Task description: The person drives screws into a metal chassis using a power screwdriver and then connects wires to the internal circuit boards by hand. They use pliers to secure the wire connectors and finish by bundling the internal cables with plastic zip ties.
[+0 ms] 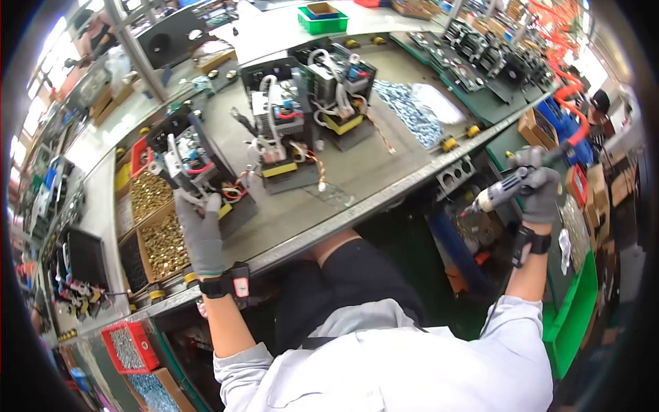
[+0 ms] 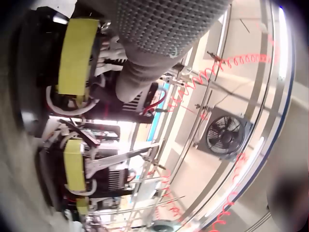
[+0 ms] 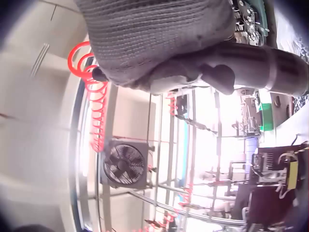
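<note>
left hand (image 1: 201, 237): I'm resting its relaxed fingers on the leftmost unit (image 1: 193, 156)
right hand (image 1: 540, 194): I'm gripping the power driver (image 1: 500, 193)
leftmost unit: sitting on the worktop (image 1: 371, 184), near the box of brassy parts (image 1: 143, 255)

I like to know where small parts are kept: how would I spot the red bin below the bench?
Find the big workbench, then its part near the person's left hand. Below the near edge, toward the picture's lower left, is a small red bin. It holds loose silvery parts, while the cardboard box beside it holds bluish ones.
</note>
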The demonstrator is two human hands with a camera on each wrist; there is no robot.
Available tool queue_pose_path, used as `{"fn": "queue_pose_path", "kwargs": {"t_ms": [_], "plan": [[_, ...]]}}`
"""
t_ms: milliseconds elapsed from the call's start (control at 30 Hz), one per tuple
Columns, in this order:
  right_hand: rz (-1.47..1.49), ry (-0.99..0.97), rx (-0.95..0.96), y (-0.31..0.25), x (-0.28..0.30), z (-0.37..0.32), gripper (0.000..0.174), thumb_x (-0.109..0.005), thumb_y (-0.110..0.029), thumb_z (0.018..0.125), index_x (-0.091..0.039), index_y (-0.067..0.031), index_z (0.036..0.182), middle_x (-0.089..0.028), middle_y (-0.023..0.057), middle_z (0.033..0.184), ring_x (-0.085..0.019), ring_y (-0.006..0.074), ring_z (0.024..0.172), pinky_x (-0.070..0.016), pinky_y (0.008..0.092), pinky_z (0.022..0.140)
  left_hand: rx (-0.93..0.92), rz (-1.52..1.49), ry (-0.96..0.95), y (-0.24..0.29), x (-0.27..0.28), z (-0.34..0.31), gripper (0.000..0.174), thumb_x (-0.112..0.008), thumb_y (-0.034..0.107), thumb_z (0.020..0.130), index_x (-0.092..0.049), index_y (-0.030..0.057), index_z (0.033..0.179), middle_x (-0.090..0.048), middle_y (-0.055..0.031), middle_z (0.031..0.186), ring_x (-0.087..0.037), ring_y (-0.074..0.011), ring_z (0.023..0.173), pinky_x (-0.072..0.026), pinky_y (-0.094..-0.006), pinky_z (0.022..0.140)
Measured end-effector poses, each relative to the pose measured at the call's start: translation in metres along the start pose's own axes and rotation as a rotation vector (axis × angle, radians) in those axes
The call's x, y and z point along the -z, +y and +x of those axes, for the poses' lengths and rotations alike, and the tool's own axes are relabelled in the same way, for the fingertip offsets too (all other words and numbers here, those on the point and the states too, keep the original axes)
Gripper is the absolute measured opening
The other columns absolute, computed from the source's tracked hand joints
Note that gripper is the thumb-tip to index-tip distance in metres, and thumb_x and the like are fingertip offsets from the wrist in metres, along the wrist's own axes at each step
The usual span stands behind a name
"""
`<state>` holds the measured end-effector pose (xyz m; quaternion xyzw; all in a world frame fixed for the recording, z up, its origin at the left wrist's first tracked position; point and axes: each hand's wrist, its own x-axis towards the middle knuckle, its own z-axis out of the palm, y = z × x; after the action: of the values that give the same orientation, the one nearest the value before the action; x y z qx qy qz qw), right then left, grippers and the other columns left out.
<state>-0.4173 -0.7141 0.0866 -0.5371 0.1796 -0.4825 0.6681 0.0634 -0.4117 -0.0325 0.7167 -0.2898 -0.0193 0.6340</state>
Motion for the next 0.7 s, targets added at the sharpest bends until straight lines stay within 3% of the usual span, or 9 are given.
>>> {"fn": "queue_pose_path", "kwargs": {"t_ms": [67,267,333,367,467,533,600,667,700], "plan": [[0.007,0.05,-0.042,0.024,-0.008,-0.003,0.032,-0.054,-0.008,0.047,-0.031,-0.0118,0.068,-0.031,0.0014,0.07,-0.036,0.0193,0.072,-0.0369,0.0303,0.074,-0.013,0.13,0.031,-0.001,-0.001,-0.001,0.057,-0.069,0.018,0.088,-0.044,0.0014,0.136,-0.053,-0.0094,0.121,-0.052,-0.0174,0.104,-0.0442,-0.0327,0.092],[-0.097,-0.073,-0.181,0.103,0.029,0.014,0.03,-0.058,-0.004,0.043,-0.047,-0.0084,0.071,-0.045,0.0041,0.076,-0.047,0.0209,0.078,-0.0434,0.0343,0.086,-0.105,0.203,0.057,-0.008,0.001,0.0,0.051,-0.069,0.019,0.088,-0.049,0.0033,0.132,-0.053,-0.0103,0.119,-0.053,-0.0207,0.103,-0.0437,-0.0339,0.093],[-0.112,-0.097,-0.309,0.12,0.037,0.017,0.031,-0.059,-0.002,0.044,-0.048,-0.0065,0.072,-0.047,0.0045,0.075,-0.048,0.0212,0.078,-0.045,0.0325,0.084,-0.024,0.21,-0.041,-0.003,0.005,0.0,0.063,-0.068,0.019,0.09,-0.039,0.002,0.144,-0.051,-0.0105,0.125,-0.049,-0.0205,0.113,-0.0387,-0.0339,0.1],[-0.211,-0.108,-0.302,0.136,0.058,0.016,0.03,-0.058,0.001,0.045,-0.049,-0.006,0.073,-0.048,0.0045,0.076,-0.05,0.021,0.078,-0.0455,0.0324,0.079,-0.103,0.172,0.023,0.003,-0.001,-0.001,0.031,-0.069,0.017,0.087,-0.054,0.0014,0.109,-0.055,-0.0082,0.105,-0.054,-0.0233,0.096,-0.0443,-0.0385,0.086],[-0.364,-0.124,-0.169,0.17,0.084,-0.001,0.026,-0.054,0.006,0.054,-0.052,-0.0059,0.076,-0.051,0.0039,0.078,-0.052,0.018,0.073,-0.0455,0.0287,0.066,-0.126,0.358,0.004,-0.006,0.006,0.0,0.058,-0.07,0.016,0.087,-0.045,0.0029,0.138,-0.054,-0.0125,0.123,-0.052,-0.0237,0.112,-0.0431,-0.0363,0.096],[-0.483,0.457,-0.151,0.163,0.04,-0.024,0.021,-0.052,0.007,0.063,-0.053,-0.0061,0.079,-0.053,0.0038,0.08,-0.052,0.0161,0.066,-0.0446,0.0263,0.058,-0.157,0.336,0.067,0.006,0.001,-0.003,0.043,-0.068,0.018,0.088,-0.051,0.0011,0.123,-0.056,-0.0181,0.112,-0.058,-0.0328,0.103,-0.0464,-0.0404,0.088],[-0.186,0.721,-0.021,0.192,0.047,-0.047,0.023,-0.054,0.007,0.066,-0.056,-0.004,0.086,-0.054,0.0031,0.081,-0.053,0.0152,0.064,-0.0465,0.0263,0.057,-0.201,0.367,0.048,0.002,0.004,-0.001,0.043,-0.066,0.02,0.09,-0.051,0.0006,0.124,-0.056,-0.0184,0.11,-0.059,-0.0326,0.1,-0.0469,-0.0407,0.086],[0.153,1.326,-0.462,0.259,0.119,-0.017,0.038,-0.05,0.008,0.066,-0.06,0.0013,0.102,-0.057,0.0037,0.085,-0.056,0.0171,0.076,-0.0481,0.0286,0.066,-0.195,0.39,0.036,0.004,0.007,-0.003,0.042,-0.065,0.022,0.092,-0.05,-0.0006,0.123,-0.056,-0.019,0.11,-0.059,-0.0331,0.097,-0.0468,-0.0414,0.084],[-0.04,1.046,-0.301,0.263,0.095,-0.051,0.035,-0.053,0.007,0.067,-0.059,-0.0006,0.101,-0.055,0.0033,0.086,-0.055,0.0164,0.075,-0.0478,0.0279,0.065,-0.195,0.39,0.041,0.003,0.008,-0.003,0.04,-0.064,0.022,0.092,-0.05,-0.0008,0.121,-0.056,-0.0184,0.109,-0.058,-0.033,0.096,-0.0467,-0.0417,0.084]]}}
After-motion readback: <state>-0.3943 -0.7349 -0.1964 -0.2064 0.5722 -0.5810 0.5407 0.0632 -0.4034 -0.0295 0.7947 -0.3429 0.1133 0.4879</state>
